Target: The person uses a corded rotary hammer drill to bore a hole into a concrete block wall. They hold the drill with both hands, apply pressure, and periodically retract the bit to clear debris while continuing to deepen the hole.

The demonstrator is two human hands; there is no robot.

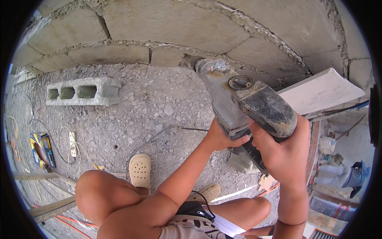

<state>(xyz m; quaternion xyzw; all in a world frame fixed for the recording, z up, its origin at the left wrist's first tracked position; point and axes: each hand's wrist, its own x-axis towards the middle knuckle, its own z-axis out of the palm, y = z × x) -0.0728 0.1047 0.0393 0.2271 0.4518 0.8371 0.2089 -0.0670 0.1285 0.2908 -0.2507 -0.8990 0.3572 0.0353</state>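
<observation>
A large grey and black rotary hammer [225,95] slants across the middle of the view. Its front end is up against the base of the concrete block wall [171,20]; whether a bit enters the wall is hidden. My right hand [282,155] is wrapped round the black rear handle, thumb along its near side. Lower on the tool's body, my left hand [223,137] grips from the left side, its thumb showing and most of its fingers hidden behind the casing.
On the gravel lies a hollow concrete block [107,91], left of the tool. Farther left are a yellow-black box [43,150] and a white power strip [73,144] with cords. A pale board [322,93] leans by the wall at right. Another person [346,175] is at far right.
</observation>
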